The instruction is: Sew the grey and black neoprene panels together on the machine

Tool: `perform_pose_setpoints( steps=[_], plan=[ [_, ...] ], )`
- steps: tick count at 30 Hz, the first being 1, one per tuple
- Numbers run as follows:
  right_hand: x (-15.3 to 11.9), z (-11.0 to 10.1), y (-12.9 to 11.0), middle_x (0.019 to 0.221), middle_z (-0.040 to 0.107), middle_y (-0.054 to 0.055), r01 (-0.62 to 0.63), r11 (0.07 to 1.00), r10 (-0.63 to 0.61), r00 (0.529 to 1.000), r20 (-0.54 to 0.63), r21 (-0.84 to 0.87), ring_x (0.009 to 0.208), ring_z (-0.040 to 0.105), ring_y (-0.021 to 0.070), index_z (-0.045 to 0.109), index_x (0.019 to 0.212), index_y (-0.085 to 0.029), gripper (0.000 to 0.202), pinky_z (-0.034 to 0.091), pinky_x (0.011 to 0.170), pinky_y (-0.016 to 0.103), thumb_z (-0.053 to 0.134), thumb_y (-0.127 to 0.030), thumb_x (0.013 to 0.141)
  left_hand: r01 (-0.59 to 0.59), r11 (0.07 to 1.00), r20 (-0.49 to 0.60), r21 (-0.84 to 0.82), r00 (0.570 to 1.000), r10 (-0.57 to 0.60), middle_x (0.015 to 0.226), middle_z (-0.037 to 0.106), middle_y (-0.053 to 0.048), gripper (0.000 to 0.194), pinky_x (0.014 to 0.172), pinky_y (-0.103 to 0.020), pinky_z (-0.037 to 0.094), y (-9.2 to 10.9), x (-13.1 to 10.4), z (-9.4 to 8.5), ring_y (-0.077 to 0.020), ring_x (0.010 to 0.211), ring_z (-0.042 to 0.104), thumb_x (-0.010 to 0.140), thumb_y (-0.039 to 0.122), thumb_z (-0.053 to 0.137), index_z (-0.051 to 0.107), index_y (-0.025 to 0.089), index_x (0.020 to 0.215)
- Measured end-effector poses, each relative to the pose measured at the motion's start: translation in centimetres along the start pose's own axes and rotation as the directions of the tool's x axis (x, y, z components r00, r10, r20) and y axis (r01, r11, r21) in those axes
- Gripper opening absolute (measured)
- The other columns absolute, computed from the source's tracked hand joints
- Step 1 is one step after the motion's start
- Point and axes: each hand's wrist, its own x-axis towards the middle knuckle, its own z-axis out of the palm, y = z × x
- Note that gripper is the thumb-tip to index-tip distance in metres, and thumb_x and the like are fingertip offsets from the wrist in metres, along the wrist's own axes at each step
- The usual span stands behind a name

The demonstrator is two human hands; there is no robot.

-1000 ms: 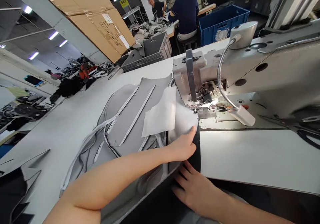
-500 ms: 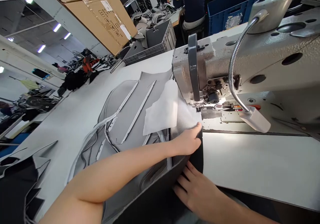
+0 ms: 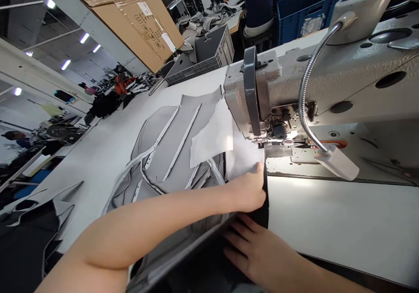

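Note:
A grey fabric piece (image 3: pixel 178 136) with white strips and dark-edged seams lies on the sewing table, its right edge at the foot of a sewing machine (image 3: pixel 258 140). On it are a white flap (image 3: pixel 212 138) and pale mesh (image 3: pixel 244 155). My left hand (image 3: pixel 249 192) is closed on the mesh's right edge, just in front of the machine's foot, one digit pointing toward it. Below, my right hand (image 3: pixel 248 247) rests with fingers spread on black fabric (image 3: pixel 203 267), which is folded up toward me. Its thumb is hidden.
The machine's lamp (image 3: pixel 337 162) hangs on a bent metal neck at right. Orange-handled scissors (image 3: pixel 334 144) lie behind it. Dark cut fabric (image 3: pixel 26 240) sits at lower left. Beyond the table are a grey crate (image 3: pixel 203 66), a cardboard box (image 3: pixel 140 27), a blue bin (image 3: pixel 310 14) and a seated person (image 3: pixel 258 5).
My left hand has drawn slightly toward me, away from the machine's foot, and more of the mesh shows. The black fabric's fold has shifted. My right hand stays nearly in place.

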Motion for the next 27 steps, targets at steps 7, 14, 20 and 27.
perform_pose_setpoints(
  steps=[7, 14, 20, 27],
  plan=[
    [0.9, 1.4, -0.2, 0.125, 0.062, 0.008, -0.074, 0.997, 0.074, 0.997, -0.013, 0.033, 0.117, 0.052, 0.0280, 0.059, 0.126, -0.016, 0.036, 0.027, 0.112, 0.047, 0.045, -0.028, 0.096, -0.012, 0.998, -0.032, -0.062, 0.999, 0.010, 0.128, 0.058, -0.021, 0.080, 0.077, -0.031, 0.049, -0.5, 0.7, -0.6, -0.0292, 0.106, 0.061, 0.080, 0.014, 0.041, 0.010, 0.005, 0.153],
    [1.9, 1.0, 1.0, 0.126, 0.060, 0.015, -0.114, 0.993, 0.114, 0.992, 0.052, -0.008, 0.122, 0.050, 0.0303, 0.051, 0.134, -0.013, 0.041, 0.027, 0.110, 0.054, 0.047, -0.025, 0.095, 0.073, 0.994, -0.084, 0.076, 0.994, -0.066, 0.117, 0.064, -0.020, 0.081, 0.069, -0.030, 0.046, 0.6, 2.7, -1.3, -0.0292, 0.100, 0.063, 0.082, 0.016, 0.040, 0.003, 0.005, 0.152],
    [1.3, 1.0, -0.8, 0.107, 0.068, 0.010, 0.072, 0.997, -0.071, 0.990, -0.119, 0.005, 0.102, 0.060, 0.0237, 0.065, 0.102, -0.015, 0.023, 0.040, 0.100, 0.044, 0.043, -0.021, 0.097, -0.002, 1.000, -0.044, -0.006, 0.999, 0.002, 0.102, 0.068, -0.014, 0.082, 0.062, -0.030, 0.046, -0.4, -1.6, 0.3, -0.0269, 0.084, 0.066, 0.085, 0.030, 0.044, 0.004, 0.010, 0.153],
    [2.2, 2.5, -3.0, 0.097, 0.070, 0.007, 0.070, 0.985, -0.053, 0.992, -0.113, 0.156, 0.093, 0.060, 0.0201, 0.065, 0.100, -0.010, 0.020, 0.046, 0.091, 0.034, 0.048, -0.021, 0.095, -0.054, 0.994, -0.066, -0.093, 0.997, 0.048, 0.098, 0.068, -0.015, 0.076, 0.070, -0.035, 0.048, -1.1, -0.5, 2.1, -0.0268, 0.083, 0.065, 0.086, 0.017, 0.035, 0.002, 0.010, 0.154]
  ],
)
